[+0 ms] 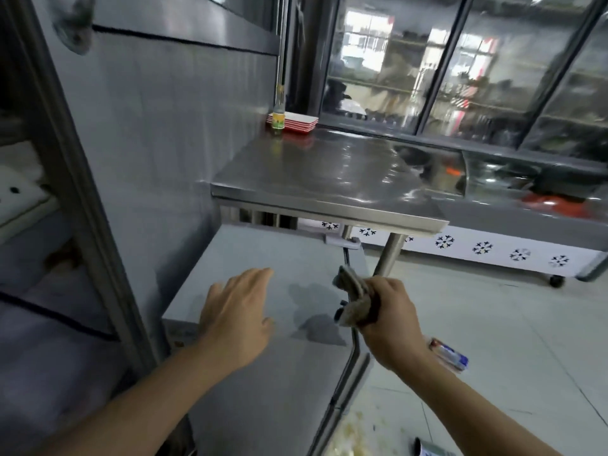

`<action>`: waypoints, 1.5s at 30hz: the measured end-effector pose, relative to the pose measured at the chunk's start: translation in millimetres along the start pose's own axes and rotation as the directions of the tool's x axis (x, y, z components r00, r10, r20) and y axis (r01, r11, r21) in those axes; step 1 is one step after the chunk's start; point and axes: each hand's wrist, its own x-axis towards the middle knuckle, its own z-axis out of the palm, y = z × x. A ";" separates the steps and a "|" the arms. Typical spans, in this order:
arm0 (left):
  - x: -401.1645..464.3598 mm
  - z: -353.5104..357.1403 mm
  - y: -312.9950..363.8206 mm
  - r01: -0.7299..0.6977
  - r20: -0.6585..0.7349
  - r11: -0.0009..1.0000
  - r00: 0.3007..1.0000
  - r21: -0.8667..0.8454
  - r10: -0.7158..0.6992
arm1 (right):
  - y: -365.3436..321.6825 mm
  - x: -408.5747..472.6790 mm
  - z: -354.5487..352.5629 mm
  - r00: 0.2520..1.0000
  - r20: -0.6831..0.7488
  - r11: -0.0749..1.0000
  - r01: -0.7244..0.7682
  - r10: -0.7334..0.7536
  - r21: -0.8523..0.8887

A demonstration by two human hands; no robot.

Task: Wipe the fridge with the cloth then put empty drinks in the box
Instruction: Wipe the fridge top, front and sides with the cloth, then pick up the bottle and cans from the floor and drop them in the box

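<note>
The right hand [388, 311] grips the bunched cloth [353, 301] over the right edge of the fridge [263, 373] top. The left hand [238, 314] hovers with fingers spread over its bare middle. A bottle [278, 118] stands at the steel table's [329, 179] far left corner.

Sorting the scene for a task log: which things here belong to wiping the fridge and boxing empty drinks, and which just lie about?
Job:
cloth, gripped by right hand
left hand, over fridge top
cans on floor
bottle

Lying about:
red trays
steel table
</note>
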 end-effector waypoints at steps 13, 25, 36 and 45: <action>-1.4 -62.3 -10.2 0.170 0.134 0.985 0.976 0.020 -0.171 | -40.7 86.1 61.0 0.923 0.345 0.966 -0.088 0.171 -0.244; -69.9 -64.5 4.8 0.383 0.222 0.918 0.909 -0.106 -0.354 | -62.1 -5.0 6.5 0.775 0.584 0.969 -0.157 0.242 -0.193; -187.3 9.0 -36.7 0.649 0.386 0.753 0.726 -0.112 -0.569 | -54.1 -119.8 71.4 0.620 0.736 0.962 -0.161 0.272 -0.220; -251.4 132.6 -102.5 0.756 0.556 0.644 0.588 -0.119 -0.588 | -10.9 -193.2 181.0 0.545 0.742 0.920 -0.257 0.391 -0.296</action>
